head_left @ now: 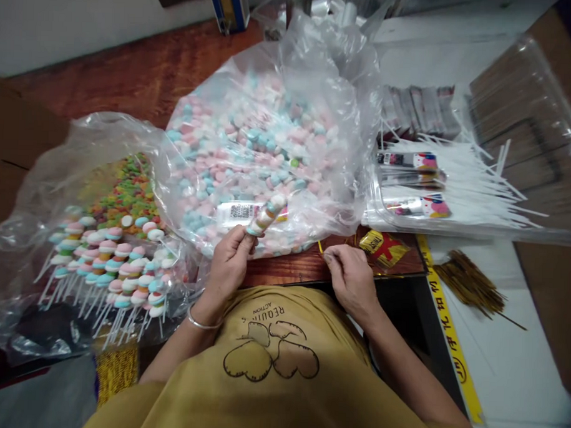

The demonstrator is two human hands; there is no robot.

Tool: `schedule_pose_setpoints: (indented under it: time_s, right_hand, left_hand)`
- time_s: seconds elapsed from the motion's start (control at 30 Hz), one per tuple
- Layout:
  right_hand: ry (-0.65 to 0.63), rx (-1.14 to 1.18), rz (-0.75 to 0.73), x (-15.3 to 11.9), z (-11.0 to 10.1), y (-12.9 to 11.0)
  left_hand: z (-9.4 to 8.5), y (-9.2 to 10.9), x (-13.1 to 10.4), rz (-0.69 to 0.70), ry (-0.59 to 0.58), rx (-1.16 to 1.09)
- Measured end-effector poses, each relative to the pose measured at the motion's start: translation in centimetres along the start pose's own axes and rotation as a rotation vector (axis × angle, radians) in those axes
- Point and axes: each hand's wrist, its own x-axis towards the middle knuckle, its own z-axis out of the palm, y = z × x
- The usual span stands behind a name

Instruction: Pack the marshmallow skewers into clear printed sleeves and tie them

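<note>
My left hand (230, 262), with a bangle at its wrist, is closed round the lower end of a marshmallow skewer (267, 214). The skewer tilts up over a large clear bag of pink, blue and white marshmallows (241, 137). To the right, my right hand (351, 279) pinches a thin golden twist tie (320, 247) whose tip shows past the fingers. Just behind that hand lies a red and yellow packet (385, 247). A white printed label (238, 213) shows behind the skewer.
Finished marshmallow skewers (119, 264) lie at left beside colourful gummies (127, 193) in a clear bag. At right, a clear plastic box (519, 231) holds white sticks (474, 183) and printed wrappers (406, 161). Loose golden twist ties (473, 283) lie near a yellow tape strip (443, 325).
</note>
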Motion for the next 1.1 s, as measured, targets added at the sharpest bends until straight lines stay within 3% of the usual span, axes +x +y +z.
schedule_pose_setpoints:
  time_s: [0.17,0.33,0.5,0.67,0.8,0.9,1.0,1.1]
  right_hand:
    - [0.049,0.416,0.158,0.9,0.0,-4.0]
    - [0.033,0.491,0.117,3.1,2.3,-6.9]
    - [-0.017,0.554,0.23,4.4,4.1,-6.7]
    - [0.027,0.566,0.278,4.4,4.4,-6.6]
    - [0.099,0.368,0.193,4.7,4.6,-6.4]
    - [0.182,0.211,0.097,5.1,5.2,-6.2]
    - [0.236,0.216,0.07,5.6,5.8,-6.0]
    - [0.241,0.287,0.099,6.2,5.9,-6.1]
  left_hand:
    - [1.5,0.2,0.6,0.295,0.054,0.253]
    - [2.9,0.5,0.8,0.456,0.129,0.449]
    - [3.2,0.3,0.5,0.489,0.176,0.518]
    - [3.5,-0.3,0.5,0.485,0.17,0.475]
    - [3.9,0.3,1.0,0.342,0.209,0.223]
    - [4.3,1.0,1.5,0.009,0.168,-0.225]
    - [4.9,1.5,1.9,-0.318,0.081,-0.718]
    - [5.3,1.7,2.3,-0.416,0.055,-0.975]
